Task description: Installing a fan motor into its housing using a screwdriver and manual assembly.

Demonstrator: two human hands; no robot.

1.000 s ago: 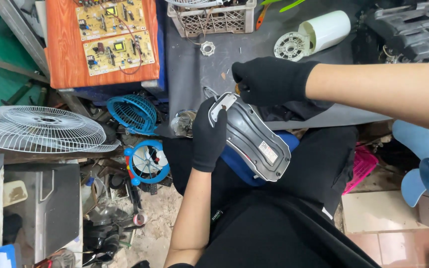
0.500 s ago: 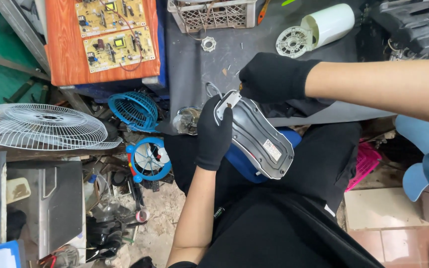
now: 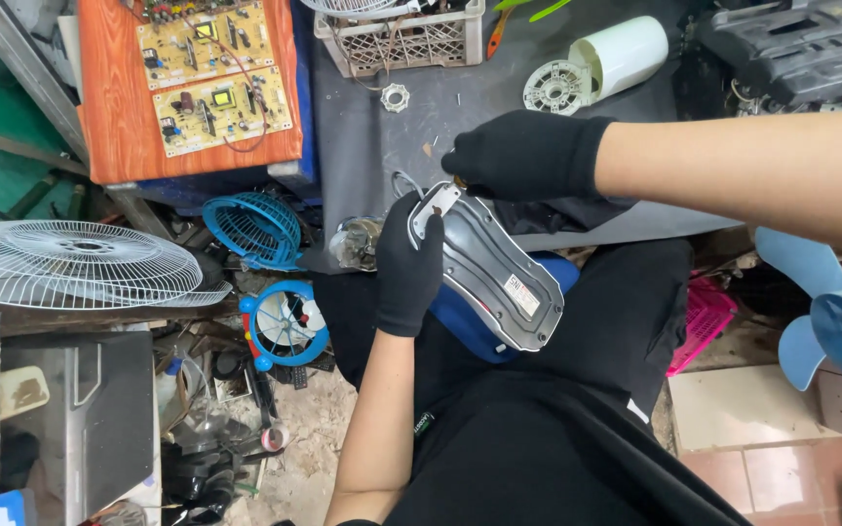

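Left hand (image 3: pixel 409 261) clamped on grey oval housing (image 3: pixel 492 273) over lap; right hand (image 3: pixel 526 156) closed at its top end.

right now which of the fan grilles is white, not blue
The big round wire grille lying flat at far left is white. The small domed grille and the ring-shaped guard beside the left hand are both blue.
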